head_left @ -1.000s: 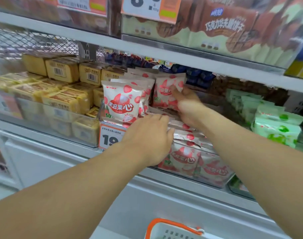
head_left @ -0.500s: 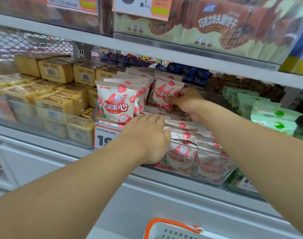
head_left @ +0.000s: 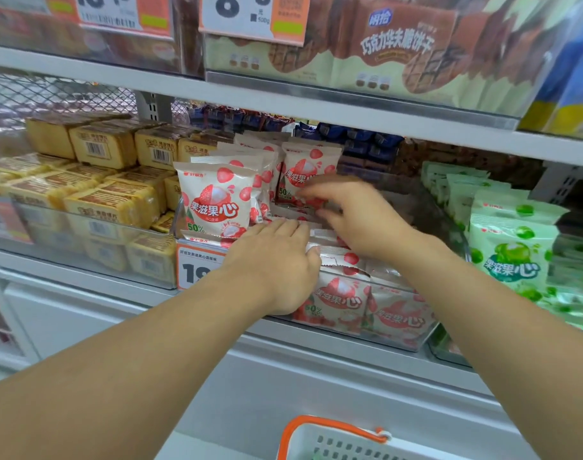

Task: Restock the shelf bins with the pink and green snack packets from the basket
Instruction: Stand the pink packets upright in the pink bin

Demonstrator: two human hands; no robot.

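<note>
The clear plastic shelf bin already looks full of pink-and-white lychee snack packets. The left hand lies flat, fingers straight, pressing them; the right hand spreads loosely, gripping nothing. Green packets sit right; the white, orange-handled basket waits near, contents hidden.

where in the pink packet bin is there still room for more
Free: the back right of the clear plastic bin, behind the right hand and right of the upright pink snack packets. Crowded: the front, under the left hand.
</note>
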